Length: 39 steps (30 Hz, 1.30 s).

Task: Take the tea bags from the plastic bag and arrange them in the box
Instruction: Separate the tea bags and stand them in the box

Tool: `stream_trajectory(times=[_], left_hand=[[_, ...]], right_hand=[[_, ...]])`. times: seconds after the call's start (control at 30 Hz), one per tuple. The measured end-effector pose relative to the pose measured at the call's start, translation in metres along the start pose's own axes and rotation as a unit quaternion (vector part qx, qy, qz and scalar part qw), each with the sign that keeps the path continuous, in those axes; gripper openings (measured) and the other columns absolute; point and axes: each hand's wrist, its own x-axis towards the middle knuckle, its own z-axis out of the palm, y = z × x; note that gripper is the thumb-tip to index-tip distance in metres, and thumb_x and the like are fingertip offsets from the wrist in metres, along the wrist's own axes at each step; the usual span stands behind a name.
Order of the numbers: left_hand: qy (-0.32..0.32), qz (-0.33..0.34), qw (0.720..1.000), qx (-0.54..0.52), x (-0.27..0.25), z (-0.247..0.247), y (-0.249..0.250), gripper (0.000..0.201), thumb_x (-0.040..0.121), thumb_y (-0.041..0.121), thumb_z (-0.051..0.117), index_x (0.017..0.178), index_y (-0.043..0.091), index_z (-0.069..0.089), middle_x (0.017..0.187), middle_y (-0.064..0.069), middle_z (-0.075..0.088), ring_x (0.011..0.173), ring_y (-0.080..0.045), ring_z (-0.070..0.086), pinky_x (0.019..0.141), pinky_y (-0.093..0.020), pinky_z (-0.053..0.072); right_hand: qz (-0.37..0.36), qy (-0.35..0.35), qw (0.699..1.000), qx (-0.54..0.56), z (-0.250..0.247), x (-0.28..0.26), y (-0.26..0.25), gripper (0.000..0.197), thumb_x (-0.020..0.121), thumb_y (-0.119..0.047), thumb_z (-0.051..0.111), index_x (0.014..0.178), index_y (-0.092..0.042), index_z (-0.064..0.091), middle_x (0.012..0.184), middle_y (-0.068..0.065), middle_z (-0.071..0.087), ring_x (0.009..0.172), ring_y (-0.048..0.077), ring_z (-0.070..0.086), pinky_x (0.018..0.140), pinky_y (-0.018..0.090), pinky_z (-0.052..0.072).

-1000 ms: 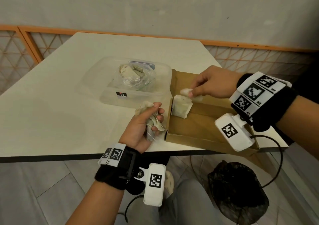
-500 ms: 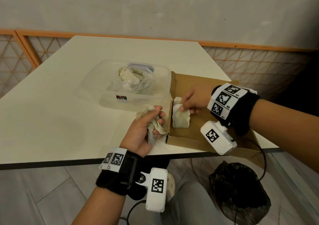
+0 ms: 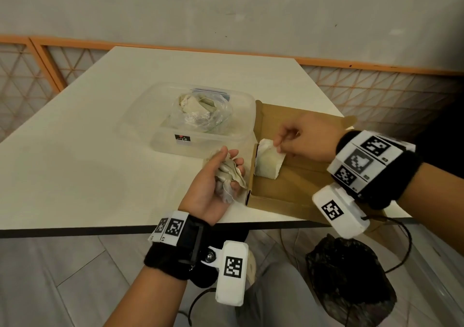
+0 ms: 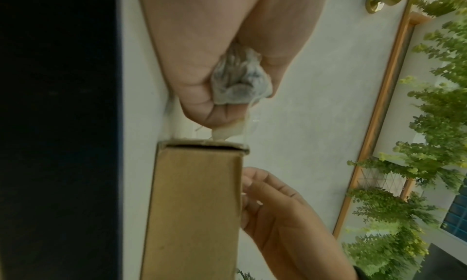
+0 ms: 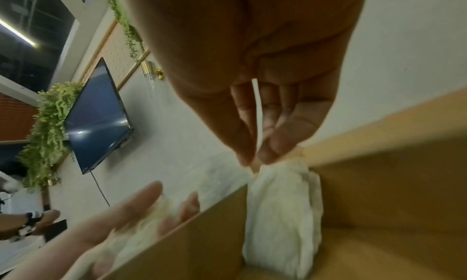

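Several crumpled tea bags fill the left hand; soft, light, tearable. The right hand pinches a paper tag at the cardboard box's nine-o'clock wall.

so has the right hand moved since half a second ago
Yes. The right hand has drawn back from the tea bags in the box, toward the right side of the cardboard box, pinching a small white tag.

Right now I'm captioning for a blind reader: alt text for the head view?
A right hand pinches a tag above tea bags in a cardboard box; the left hand grips more tea bags beside it.
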Motion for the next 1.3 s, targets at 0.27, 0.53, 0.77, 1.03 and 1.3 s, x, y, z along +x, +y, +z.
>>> stream_trajectory(times=[0.27,0.53,0.77,1.03,1.3], left_hand=[[-0.022,-0.041,0.992,-0.119,0.0,-0.007,0.003,0.03,0.095,0.029,0.044,0.1,0.004,0.06,0.092,-0.012,0.063,0.067,-0.02,0.067,0.051,-0.021,0.054],[-0.014,-0.055,0.989,-0.136,-0.007,-0.005,0.007,0.028,0.092,0.025,0.046,0.087,0.002,0.059,0.071,-0.014,0.066,0.04,-0.014,0.054,0.035,-0.016,0.043],[-0.044,-0.032,0.995,-0.077,-0.006,-0.003,0.002,0.044,0.081,0.03,0.055,0.119,0.006,0.055,0.097,-0.014,0.069,0.075,-0.02,0.069,0.033,-0.012,0.035],[-0.082,-0.001,0.997,-0.015,-0.004,-0.006,-0.002,0.014,0.081,0.01,0.064,0.093,0.016,0.061,0.084,-0.002,0.06,0.059,-0.004,0.053,0.035,-0.01,0.032],[-0.071,0.01,0.997,-0.014,-0.007,-0.004,-0.001,0.012,0.083,0.015,0.06,0.091,0.012,0.069,0.078,-0.003,0.06,0.056,-0.004,0.05,0.036,-0.01,0.032]], right_hand=[[-0.077,-0.034,0.993,0.085,0.026,-0.021,-0.038,0.013,0.08,-0.021,0.07,0.089,-0.011,0.068,0.069,-0.011,0.06,0.062,-0.003,0.056,0.062,0.015,0.047],[-0.139,-0.024,0.983,-0.121,0.051,-0.019,-0.048,0.02,0.081,-0.024,0.066,0.098,-0.013,0.064,0.097,0.001,0.052,0.088,0.015,0.049,0.073,0.027,0.042],[-0.068,-0.003,0.988,0.14,0.02,-0.011,-0.036,0.008,0.084,-0.013,0.064,0.092,-0.014,0.067,0.079,-0.006,0.062,0.066,0.001,0.053,0.054,0.002,0.038],[-0.043,-0.033,0.979,0.196,0.015,-0.005,-0.034,0.019,0.083,-0.014,0.067,0.1,-0.008,0.065,0.076,0.001,0.063,0.06,0.001,0.057,0.05,0.006,0.042],[0.003,-0.077,0.96,0.268,0.03,-0.001,-0.03,0.027,0.081,-0.011,0.068,0.106,-0.003,0.066,0.105,0.02,0.067,0.083,0.021,0.058,0.071,0.025,0.049]])
